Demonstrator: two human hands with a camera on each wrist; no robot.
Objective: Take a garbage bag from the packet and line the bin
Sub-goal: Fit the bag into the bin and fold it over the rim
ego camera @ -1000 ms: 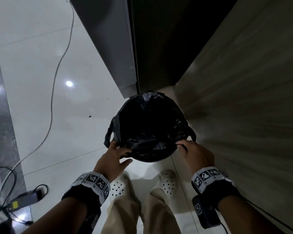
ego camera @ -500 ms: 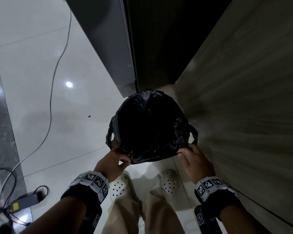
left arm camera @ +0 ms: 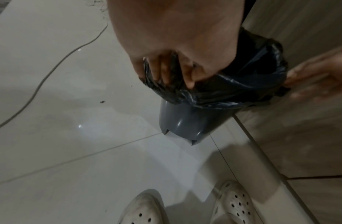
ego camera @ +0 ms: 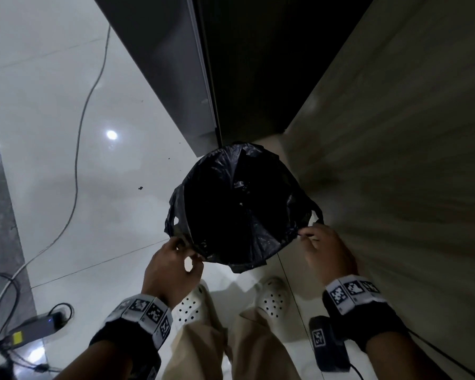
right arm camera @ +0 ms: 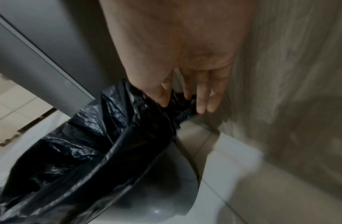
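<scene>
Bag: black bag (ego camera: 239, 204) at frame centre in the head view, spread open inside the bin and folded out over its rim; a handle loop sticks out on each side.
Bin: grey bin (left arm camera: 187, 121) on the floor, close beside the wood panel; its lower wall shows under the bag's fold in the left wrist view.
Left hand: left hand (ego camera: 170, 267) at the lower-left edge of the bag, fingers (left arm camera: 160, 71) curled over the folded plastic and gripping it.
Right hand: right hand (ego camera: 327, 250) at the lower-right edge, thumb and forefinger pinching the bag's rim; the other fingers (right arm camera: 204, 97) hang straight beside it.
Floor: glossy white tiles (ego camera: 66, 187), a grey cable (ego camera: 80, 127) running down the left of the frame.
Panel: wood panel (ego camera: 395, 160) fills the right.
Shoes: white perforated shoes (ego camera: 272, 300) at the bottom, just below the bin.
</scene>
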